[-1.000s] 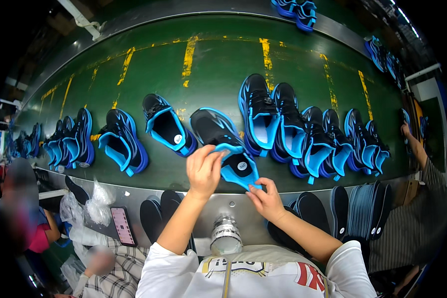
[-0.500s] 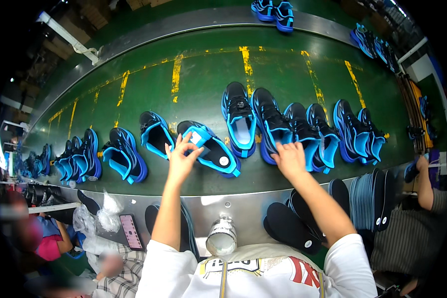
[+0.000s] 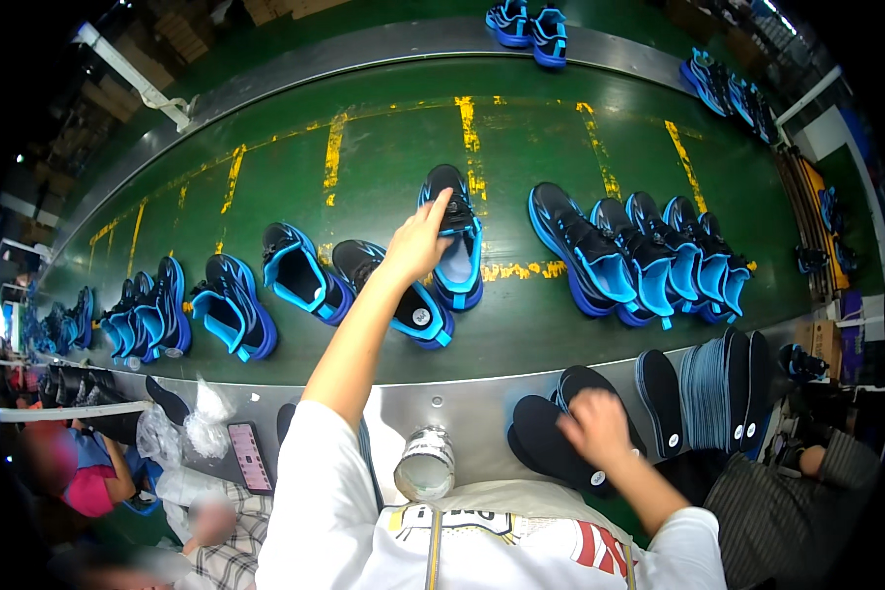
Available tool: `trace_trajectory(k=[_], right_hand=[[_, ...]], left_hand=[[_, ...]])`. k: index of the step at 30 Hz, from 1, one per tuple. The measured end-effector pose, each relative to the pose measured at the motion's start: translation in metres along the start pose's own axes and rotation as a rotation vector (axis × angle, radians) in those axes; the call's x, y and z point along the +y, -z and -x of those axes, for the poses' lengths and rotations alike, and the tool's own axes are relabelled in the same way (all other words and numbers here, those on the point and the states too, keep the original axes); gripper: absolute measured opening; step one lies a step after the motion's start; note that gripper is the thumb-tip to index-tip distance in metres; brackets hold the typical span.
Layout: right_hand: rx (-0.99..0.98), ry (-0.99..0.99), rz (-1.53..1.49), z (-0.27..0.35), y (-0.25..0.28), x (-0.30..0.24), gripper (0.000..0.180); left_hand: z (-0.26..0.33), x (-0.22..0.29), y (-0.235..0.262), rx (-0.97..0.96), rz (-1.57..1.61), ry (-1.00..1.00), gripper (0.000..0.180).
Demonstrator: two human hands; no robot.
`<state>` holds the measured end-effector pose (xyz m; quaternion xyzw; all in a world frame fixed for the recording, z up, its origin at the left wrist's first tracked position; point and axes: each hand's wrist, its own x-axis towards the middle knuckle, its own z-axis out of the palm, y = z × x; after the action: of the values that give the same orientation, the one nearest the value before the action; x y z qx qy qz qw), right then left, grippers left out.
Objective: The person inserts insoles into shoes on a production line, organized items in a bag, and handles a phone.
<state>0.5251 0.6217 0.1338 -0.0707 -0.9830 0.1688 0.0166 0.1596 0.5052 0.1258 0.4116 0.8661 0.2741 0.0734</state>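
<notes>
My left hand is closed at the tongue and laces of a black-and-blue sneaker standing toe-away on the green surface. A pale lining shows inside that shoe. Just left of it sits another sneaker with a black insole and a round white sticker at its heel, partly hidden by my left forearm. Close by is a third sneaker, its opening toward me. My right hand, smeared by motion, is over a pile of black insoles on the metal ledge; its grip is unclear.
Several sneakers stand in a row at right, more at left. A stack of insoles stands on the ledge at right. A round can, a phone and clear plastic lie near me. Other people sit on both sides.
My left hand has moved from the left sneaker to the middle one. My right hand has left the sneakers and come down to the insoles. The right-hand sneakers now stand farther from the middle one.
</notes>
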Motion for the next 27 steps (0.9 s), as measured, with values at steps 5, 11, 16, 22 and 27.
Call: trace_trajectory(k=[5, 11, 16, 22, 27], right_hand=[[-0.163, -0.293, -0.036, 0.074, 0.008, -0.047, 0.046], [-0.035, -0.232, -0.068, 0.105, 0.019, -0.023, 0.044], [0.285, -0.208, -0.309, 0.035, 0.103, -0.013, 0.041], [0.315, 0.093, -0.050, -0.064, 0.101, 0.000, 0.012], [0.148, 0.160, 0.118, -0.116, 0.065, 0.009, 0.008]], left_hand=[[-0.030, -0.010, -0.011, -0.004, 0.388, 0.262, 0.052], [-0.029, 0.000, -0.048, -0.118, 0.821, 0.307, 0.037], [-0.005, 0.034, -0.067, -0.092, 0.795, 0.271, 0.035], [0.014, 0.084, -0.061, 0.055, 0.581, 0.383, 0.049], [0.018, 0.072, -0.070, 0.202, 0.532, 0.330, 0.049]])
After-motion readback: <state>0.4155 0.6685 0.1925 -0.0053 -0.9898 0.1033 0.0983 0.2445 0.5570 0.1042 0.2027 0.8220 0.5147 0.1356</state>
